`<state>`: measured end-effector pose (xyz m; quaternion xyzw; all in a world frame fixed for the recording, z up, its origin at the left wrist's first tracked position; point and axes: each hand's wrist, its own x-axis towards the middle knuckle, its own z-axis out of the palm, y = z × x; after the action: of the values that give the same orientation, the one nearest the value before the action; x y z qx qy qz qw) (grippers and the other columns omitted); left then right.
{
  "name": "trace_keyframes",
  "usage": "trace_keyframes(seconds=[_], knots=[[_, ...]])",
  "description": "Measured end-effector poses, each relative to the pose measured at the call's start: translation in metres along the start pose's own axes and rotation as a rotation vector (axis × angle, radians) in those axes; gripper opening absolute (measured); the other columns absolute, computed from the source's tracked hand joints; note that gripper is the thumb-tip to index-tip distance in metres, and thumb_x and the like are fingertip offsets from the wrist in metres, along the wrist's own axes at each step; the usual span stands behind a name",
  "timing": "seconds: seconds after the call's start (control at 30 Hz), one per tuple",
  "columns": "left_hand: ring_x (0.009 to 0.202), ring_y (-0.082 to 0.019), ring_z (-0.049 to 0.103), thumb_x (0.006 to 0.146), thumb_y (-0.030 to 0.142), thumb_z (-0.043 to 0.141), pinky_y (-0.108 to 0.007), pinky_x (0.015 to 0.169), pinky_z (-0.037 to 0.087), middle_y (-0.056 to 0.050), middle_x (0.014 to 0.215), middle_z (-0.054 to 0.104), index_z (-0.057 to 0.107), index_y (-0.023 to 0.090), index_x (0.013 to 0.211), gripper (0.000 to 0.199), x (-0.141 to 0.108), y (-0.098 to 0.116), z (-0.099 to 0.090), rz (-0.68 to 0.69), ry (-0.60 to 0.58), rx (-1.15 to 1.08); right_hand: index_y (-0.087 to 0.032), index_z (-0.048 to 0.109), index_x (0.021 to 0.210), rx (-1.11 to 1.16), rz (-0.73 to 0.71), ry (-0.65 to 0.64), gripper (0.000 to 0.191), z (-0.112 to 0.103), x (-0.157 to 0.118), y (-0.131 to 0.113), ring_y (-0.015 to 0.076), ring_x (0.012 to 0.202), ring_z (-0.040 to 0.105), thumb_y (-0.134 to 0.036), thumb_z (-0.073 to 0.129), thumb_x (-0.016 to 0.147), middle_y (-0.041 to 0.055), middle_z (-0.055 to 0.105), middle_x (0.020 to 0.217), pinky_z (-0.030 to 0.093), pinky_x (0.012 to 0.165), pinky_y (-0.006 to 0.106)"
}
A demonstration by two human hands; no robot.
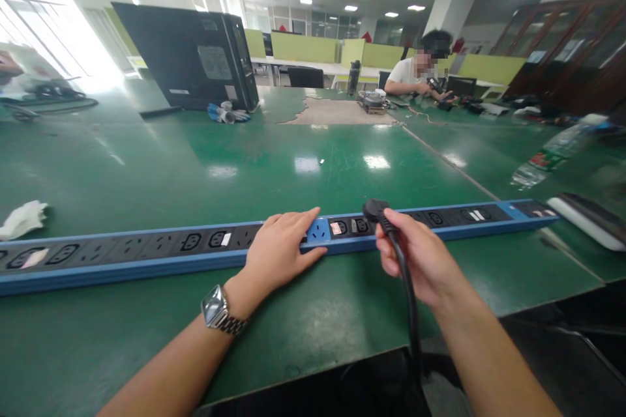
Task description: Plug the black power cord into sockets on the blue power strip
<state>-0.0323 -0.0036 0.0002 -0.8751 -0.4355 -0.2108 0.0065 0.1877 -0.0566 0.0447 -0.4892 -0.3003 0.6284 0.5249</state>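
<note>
A long blue power strip (pixel 147 262) with black sockets lies across the green table in front of me. My left hand (pixel 278 247) spans it near the middle, fingers over the top and far edge, thumb along the near side. A blue socket section (pixel 319 230) shows just right of that thumb. In my right hand (pixel 415 251) is a black power plug (pixel 375 210), pinched between thumb and fingers above the strip. Its prongs are hidden from me. The thick black cord (pixel 411 313) hangs from it past the table's front edge.
A black computer tower (pixel 195 58) stands at the back left, gloves (pixel 227 113) beside it. A plastic bottle (pixel 552 153) lies right, near a white-and-black object (pixel 589 218). Crumpled tissue (pixel 23 220) is at left. Another person (pixel 408 75) handles equipment across the table.
</note>
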Motion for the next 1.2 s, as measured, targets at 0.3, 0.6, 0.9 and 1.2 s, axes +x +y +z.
trace_keyframes(seconds=[0.3, 0.6, 0.9, 1.2], knots=[[0.118, -0.028, 0.059, 0.084, 0.046, 0.065, -0.048, 0.101, 0.045, -0.008, 0.13, 0.064, 0.059, 0.022, 0.127, 0.049, -0.002, -0.001, -0.001, 0.031, 0.009, -0.003, -0.013, 0.058, 0.06, -0.232, 0.084, 0.084, 0.037, -0.062, 0.027, -0.003, 0.0029, 0.027, 0.029, -0.041, 0.061, 0.084, -0.0063, 0.039, 0.038, 0.02, 0.03, 0.015], [0.118, -0.027, 0.059, 0.085, 0.046, 0.064, -0.048, 0.1, 0.045, -0.009, 0.13, 0.064, 0.058, 0.022, 0.128, 0.05, -0.003, -0.001, -0.002, 0.042, 0.01, -0.006, -0.014, 0.056, 0.053, -0.304, -0.003, 0.234, 0.04, -0.046, 0.018, 0.001, 0.0046, 0.026, 0.033, -0.042, 0.06, 0.082, -0.0049, 0.04, 0.036, 0.023, 0.03, 0.017], [0.118, -0.028, 0.059, 0.085, 0.047, 0.063, -0.049, 0.1, 0.046, -0.009, 0.131, 0.063, 0.059, 0.022, 0.127, 0.049, -0.001, -0.001, 0.0, 0.05, 0.013, -0.001, -0.014, 0.057, 0.057, -0.327, -0.046, 0.276, 0.038, -0.037, 0.02, 0.021, 0.0065, 0.029, 0.041, -0.044, 0.061, 0.081, -0.003, 0.047, 0.04, 0.028, 0.03, 0.017], [0.117, -0.028, 0.059, 0.086, 0.047, 0.062, -0.049, 0.1, 0.046, -0.008, 0.131, 0.064, 0.059, 0.022, 0.128, 0.049, -0.001, -0.001, -0.001, 0.056, 0.007, 0.004, -0.014, 0.064, 0.074, -0.19, -0.229, 0.243, 0.033, -0.08, -0.012, -0.034, 0.0056, 0.033, 0.037, -0.046, 0.068, 0.078, -0.0051, 0.044, 0.044, 0.025, 0.035, 0.018]])
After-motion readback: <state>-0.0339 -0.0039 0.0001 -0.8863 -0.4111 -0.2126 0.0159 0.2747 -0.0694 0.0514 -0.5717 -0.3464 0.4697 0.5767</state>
